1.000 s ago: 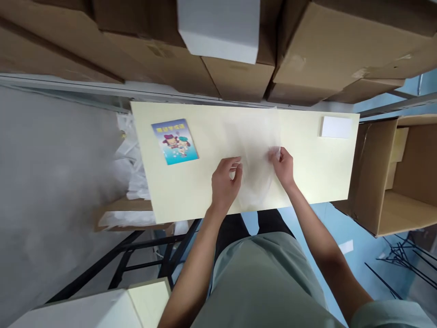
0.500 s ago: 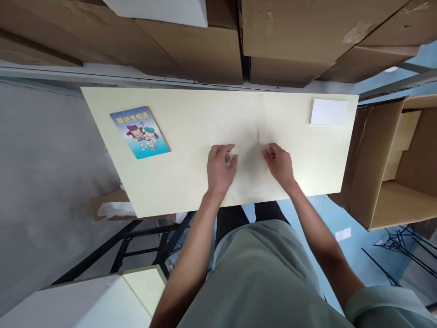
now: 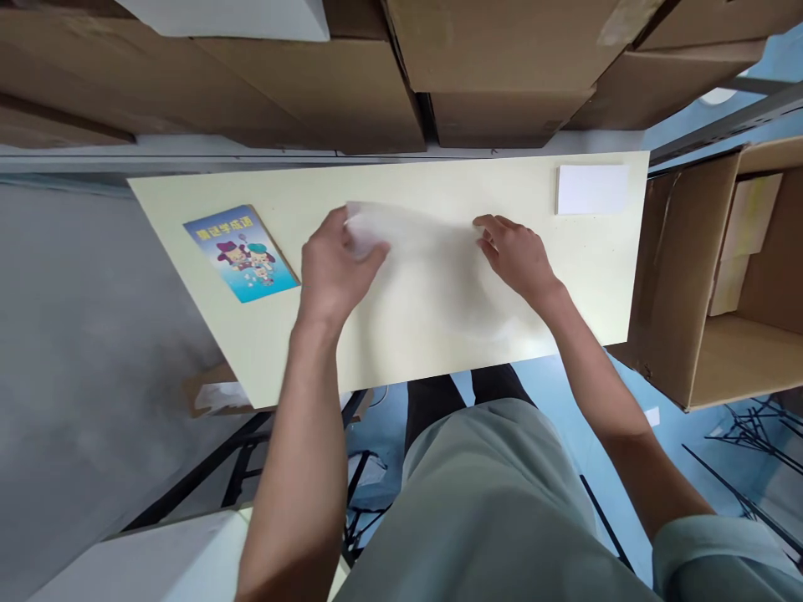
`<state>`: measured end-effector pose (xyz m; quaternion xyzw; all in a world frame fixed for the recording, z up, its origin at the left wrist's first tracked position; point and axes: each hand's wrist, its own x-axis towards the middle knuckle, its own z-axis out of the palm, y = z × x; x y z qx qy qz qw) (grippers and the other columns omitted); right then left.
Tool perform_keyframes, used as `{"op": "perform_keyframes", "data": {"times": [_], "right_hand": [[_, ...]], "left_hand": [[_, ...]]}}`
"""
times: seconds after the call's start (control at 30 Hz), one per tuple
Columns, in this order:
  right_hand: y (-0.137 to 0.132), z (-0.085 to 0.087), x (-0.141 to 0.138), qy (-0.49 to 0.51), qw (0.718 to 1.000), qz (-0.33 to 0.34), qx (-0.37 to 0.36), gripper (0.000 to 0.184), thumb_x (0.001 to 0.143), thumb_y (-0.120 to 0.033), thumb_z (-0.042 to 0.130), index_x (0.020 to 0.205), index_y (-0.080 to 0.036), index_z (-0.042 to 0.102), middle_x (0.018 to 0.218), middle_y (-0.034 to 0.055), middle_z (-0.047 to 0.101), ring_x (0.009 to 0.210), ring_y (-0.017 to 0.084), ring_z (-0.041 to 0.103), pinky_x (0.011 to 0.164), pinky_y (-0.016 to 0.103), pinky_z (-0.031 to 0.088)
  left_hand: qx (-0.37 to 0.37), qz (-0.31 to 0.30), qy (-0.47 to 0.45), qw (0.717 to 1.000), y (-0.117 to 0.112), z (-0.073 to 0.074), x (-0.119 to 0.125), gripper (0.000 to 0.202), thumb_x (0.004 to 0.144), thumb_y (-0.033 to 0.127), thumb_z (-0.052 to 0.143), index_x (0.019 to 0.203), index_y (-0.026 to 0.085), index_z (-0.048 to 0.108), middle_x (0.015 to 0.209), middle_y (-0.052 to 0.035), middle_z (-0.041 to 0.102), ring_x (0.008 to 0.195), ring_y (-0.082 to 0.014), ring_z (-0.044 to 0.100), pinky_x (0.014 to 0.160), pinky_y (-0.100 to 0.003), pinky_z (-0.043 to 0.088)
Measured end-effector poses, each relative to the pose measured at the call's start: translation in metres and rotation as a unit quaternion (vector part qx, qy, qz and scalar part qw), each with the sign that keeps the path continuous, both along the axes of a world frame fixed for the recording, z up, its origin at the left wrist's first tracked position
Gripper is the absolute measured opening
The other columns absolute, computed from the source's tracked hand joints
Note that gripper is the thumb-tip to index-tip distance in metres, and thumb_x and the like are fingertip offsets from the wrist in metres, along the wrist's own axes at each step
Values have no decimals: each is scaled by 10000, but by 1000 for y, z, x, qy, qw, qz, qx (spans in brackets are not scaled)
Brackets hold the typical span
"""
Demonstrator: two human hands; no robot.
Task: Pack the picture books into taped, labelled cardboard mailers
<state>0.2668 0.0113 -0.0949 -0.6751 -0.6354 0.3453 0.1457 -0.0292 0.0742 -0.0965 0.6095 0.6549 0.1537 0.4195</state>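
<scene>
A thin, see-through plastic sheet (image 3: 414, 224), blurred by motion, stretches between my two hands above the cream tabletop (image 3: 432, 343); whether it is a bag I cannot tell. My left hand (image 3: 335, 267) grips its left end, fingers curled behind and thumb reaching right. At the right end, my right hand (image 3: 515, 257) has its thumb and forefinger closed near the film's edge. Left of my left hand lies a blue booklet (image 3: 244, 253) with cartoon figures and yellow characters. A white rectangular stack or box (image 3: 592, 190) sits at the table's back right.
Large cardboard boxes (image 3: 495, 50) line the shelf behind the table. An open cardboard box (image 3: 681, 276) stands against the right end. Black metal legs (image 3: 181, 481) and a pale panel (image 3: 169, 552) are at lower left. Thin black rods (image 3: 753, 435) lie on the floor at right.
My left hand has moved left and up, drawing the plastic sheet wider. The right hand has risen slightly. The whole view has shifted a little.
</scene>
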Motion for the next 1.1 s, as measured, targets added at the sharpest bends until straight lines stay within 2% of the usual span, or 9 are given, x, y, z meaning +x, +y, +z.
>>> {"op": "perform_keyframes", "data": {"times": [0.1, 0.23, 0.37, 0.47, 0.6, 0.67, 0.73, 0.93, 1.1], "right_hand": [[6, -7, 2, -24, 1000, 17, -1, 268, 1100, -250, 554, 1323, -238, 701, 1148, 116, 743, 1182, 338, 715, 1050, 545, 581], [-17, 11, -11, -82, 996, -19, 43, 412, 1134, -291, 452, 1521, -265, 593, 1571, 173, 592, 1550, 414, 497, 1206, 700, 479], [-52, 30, -48, -95, 994, -41, 45, 566, 1150, -381, 395, 1708, -287, 394, 1806, 153, 332, 1725, 416, 200, 1277, 764, 380], [-70, 24, -86, -85, 996, -22, 26, 656, 1142, -484, 430, 1755, -271, 330, 1845, 152, 265, 1747, 410, 124, 1316, 739, 337], [-80, -3, -123, -121, 993, 10, 6, 768, 1125, -563, 472, 1781, -208, 292, 1866, 181, 192, 1750, 415, 91, 1353, 707, 261], [-81, -16, -130, -164, 986, 13, -1, 797, 1125, -572, 466, 1791, -184, 261, 1876, 186, 139, 1752, 416, 67, 1355, 704, 234], [-82, -27, -130, -210, 978, 1, -1, 805, 1128, -575, 454, 1794, -173, 247, 1883, 185, 94, 1753, 414, 50, 1355, 699, 223], [-90, -37, -106, -294, 955, -32, 6, 775, 1134, -555, 432, 1796, -199, 247, 1889, 165, 71, 1755, 390, 65, 1358, 676, 219], [-85, -17, -116, -324, 943, -77, 17, 756, 1144, -519, 388, 1800, -185, 216, 1878, 182, 136, 1746, 405, 120, 1332, 719, 261]], "left_hand": [[-17, 82, 40, 996, -35, -1, -28, 679, 870, 528, 865, 1430, 231, 624, 1050, -48, 763, 1104, -329, 725, 1075, -536, 597], [-27, 157, 110, 981, -70, -1, -44, 644, 892, 429, 836, 1455, 181, 643, 915, -29, 708, 870, -269, 722, 957, -510, 624], [-33, 199, 87, 975, -83, 1, -43, 700, 912, 456, 834, 1525, 238, 576, 1094, -75, 734, 1048, -309, 763, 1049, -498, 596], [0, 214, 108, 971, -83, 10, -37, 775, 914, 399, 853, 1584, 208, 513, 1246, -133, 724, 1179, -355, 744, 1114, -540, 566], [160, 118, 160, 967, -88, 21, -23, 745, 1014, 480, 733, 1651, 217, 451, 1715, -222, 435, 1647, -372, 383, 1312, -602, 391], [169, 4, 135, 976, -95, 17, -16, 736, 1058, 580, 627, 1687, 253, 430, 1827, -180, 288, 1744, -361, 146, 1379, -631, 245], [134, -96, 95, 982, -103, 5, -11, 759, 1070, 633, 560, 1714, 257, 419, 1858, -157, 239, 1753, -384, 52, 1391, -667, 152], [99, -158, 65, 980, -115, -34, -25, 736, 1097, 587, 526, 1730, 229, 408, 1844, -166, 264, 1743, -378, 97, 1400, -661, 123], [94, -167, -6, 981, -104, -17, -60, 503, 1111, 379, 558, 1601, 266, 559, 1820, -133, 354, 1720, -325, 258, 1377, -577, 315]]}}
